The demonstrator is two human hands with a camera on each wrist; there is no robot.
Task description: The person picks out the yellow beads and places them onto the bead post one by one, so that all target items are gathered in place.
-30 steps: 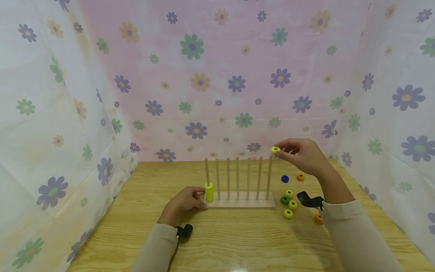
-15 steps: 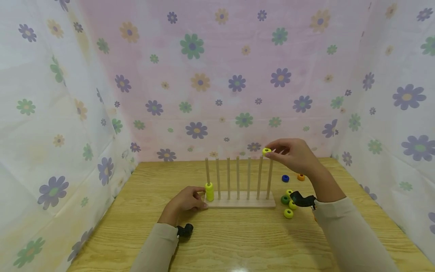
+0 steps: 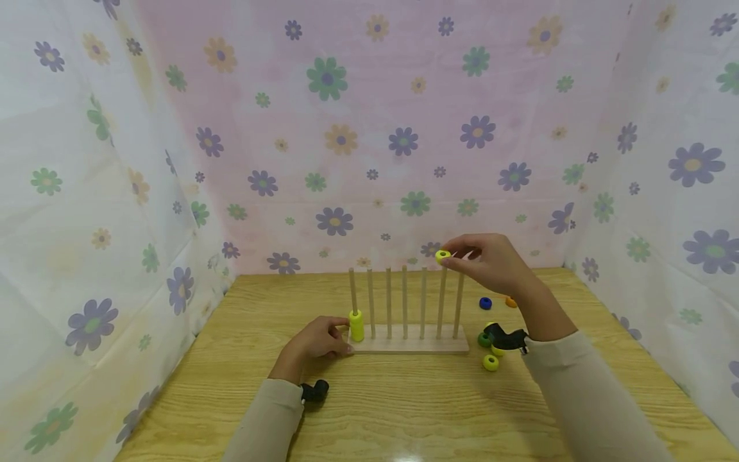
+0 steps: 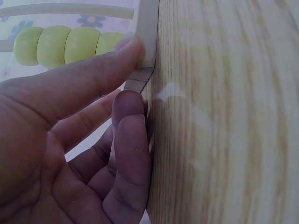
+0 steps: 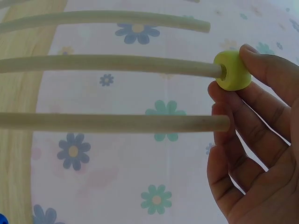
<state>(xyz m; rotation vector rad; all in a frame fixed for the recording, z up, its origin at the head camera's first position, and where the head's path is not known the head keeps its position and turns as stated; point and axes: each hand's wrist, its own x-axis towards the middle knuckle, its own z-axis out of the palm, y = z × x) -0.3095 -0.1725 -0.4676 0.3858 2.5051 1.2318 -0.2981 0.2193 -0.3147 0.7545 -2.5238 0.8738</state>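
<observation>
A wooden peg stand [image 3: 404, 346] with a row of several upright pegs stands on the table. Several yellow beads [image 3: 356, 326] are stacked on its leftmost peg. My left hand [image 3: 316, 338] holds the left end of the base, its thumb against the wood beside the lowest bead [image 4: 110, 42] in the left wrist view; the other fingers are curled at the table surface. My right hand [image 3: 486, 260] pinches a yellow bead [image 3: 442, 256] between thumb and index finger, at the top of the second peg from the right. In the right wrist view the peg tip [image 5: 216, 70] meets the bead's hole.
Right of the stand lie loose beads: a blue one [image 3: 485, 303], an orange one [image 3: 510, 301], a green one [image 3: 484, 339] and yellow ones [image 3: 491, 363], some partly hidden by the right wrist camera [image 3: 505, 336]. Flower-printed cloth [image 3: 369, 160] encloses the table [image 3: 392, 404].
My right hand has moved left with the yellow bead, from above the rightmost peg to the top of the second peg from the right. The left hand has kept its place.
</observation>
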